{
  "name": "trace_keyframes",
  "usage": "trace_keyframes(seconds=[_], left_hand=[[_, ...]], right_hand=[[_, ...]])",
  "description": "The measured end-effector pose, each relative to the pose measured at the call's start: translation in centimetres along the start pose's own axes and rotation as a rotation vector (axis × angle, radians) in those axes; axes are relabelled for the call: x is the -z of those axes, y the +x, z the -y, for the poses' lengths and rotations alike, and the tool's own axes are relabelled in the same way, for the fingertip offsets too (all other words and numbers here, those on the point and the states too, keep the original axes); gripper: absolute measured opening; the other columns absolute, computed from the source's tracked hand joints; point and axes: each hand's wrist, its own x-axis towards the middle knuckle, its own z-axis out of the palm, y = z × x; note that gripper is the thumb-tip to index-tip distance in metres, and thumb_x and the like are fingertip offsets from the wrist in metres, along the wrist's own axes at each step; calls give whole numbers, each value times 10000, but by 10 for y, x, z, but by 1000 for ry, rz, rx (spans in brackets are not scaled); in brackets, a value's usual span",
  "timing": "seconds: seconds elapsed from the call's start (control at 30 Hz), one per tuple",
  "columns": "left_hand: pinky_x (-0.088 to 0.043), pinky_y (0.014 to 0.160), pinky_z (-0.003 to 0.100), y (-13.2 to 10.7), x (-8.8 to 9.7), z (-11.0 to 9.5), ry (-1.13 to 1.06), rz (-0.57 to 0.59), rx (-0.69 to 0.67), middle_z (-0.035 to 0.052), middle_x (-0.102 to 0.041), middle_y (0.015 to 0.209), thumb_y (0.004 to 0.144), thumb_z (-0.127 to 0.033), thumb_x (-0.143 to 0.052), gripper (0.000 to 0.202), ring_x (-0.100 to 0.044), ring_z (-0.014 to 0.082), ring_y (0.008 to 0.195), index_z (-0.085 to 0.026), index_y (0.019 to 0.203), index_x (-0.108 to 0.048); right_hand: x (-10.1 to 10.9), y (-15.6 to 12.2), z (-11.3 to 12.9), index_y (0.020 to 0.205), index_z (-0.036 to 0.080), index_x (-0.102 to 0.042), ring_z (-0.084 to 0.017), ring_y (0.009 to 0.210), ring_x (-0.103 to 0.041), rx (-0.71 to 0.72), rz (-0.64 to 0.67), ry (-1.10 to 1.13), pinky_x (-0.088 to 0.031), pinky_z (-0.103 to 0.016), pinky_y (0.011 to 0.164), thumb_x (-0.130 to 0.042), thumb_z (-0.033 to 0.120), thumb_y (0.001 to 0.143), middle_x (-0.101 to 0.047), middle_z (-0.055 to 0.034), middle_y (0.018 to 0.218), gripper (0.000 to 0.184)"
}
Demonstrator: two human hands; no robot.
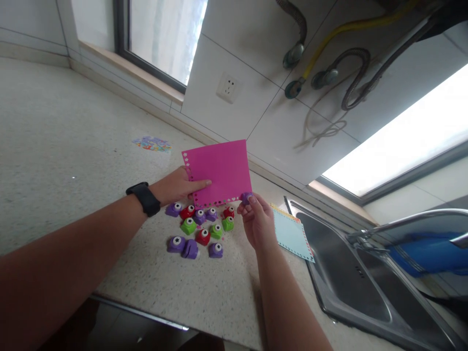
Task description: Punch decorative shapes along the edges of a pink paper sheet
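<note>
My left hand [182, 186] grips a sheet of pink paper [223, 165] by its left side, thumb on top. Small shaped holes run along the sheet's left and bottom edges. In my right hand [259, 219] is a purple craft punch [245, 198], pinched at the sheet's lower right corner. Below the paper, several more craft punches lie on the counter: purple ones such as this star punch [177, 243], green ones [188, 225] and red ones [203, 237]. One purple punch [190, 249] lies tipped on its side.
On the speckled countertop [91, 126], a patch of colourful paper bits [152, 144] lies at the back left. A stack of punched paper sheets [292, 235] rests on the right, against the steel sink [343, 273]. A wall socket [229, 87] and hoses [329, 39] are behind.
</note>
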Motion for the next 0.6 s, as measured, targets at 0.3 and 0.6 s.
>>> trace_keyframes(seconds=[0.3, 0.6], left_hand=[[-536, 1046, 508, -1, 0, -2, 14, 19, 30, 95, -755, 1231, 811, -443, -803, 584, -717, 285, 1104, -210, 1324, -650], [-562, 1006, 504, -3, -3, -3, 10, 32, 56, 102, -755, 1226, 845, -431, -774, 533, -727, 278, 1062, -203, 1314, -665]], right_hand=[[-1, -1, -1, 815, 183, -751, -95, 594, -568, -19, 7, -12, -499, -243, 571, -826, 384, 770, -653, 3, 742, 220], [-4, -1, 0, 752, 175, -727, -88, 550, -574, -12, 37, -11, -482, -222, 535, -833, 375, 765, -586, 34, 636, 226]])
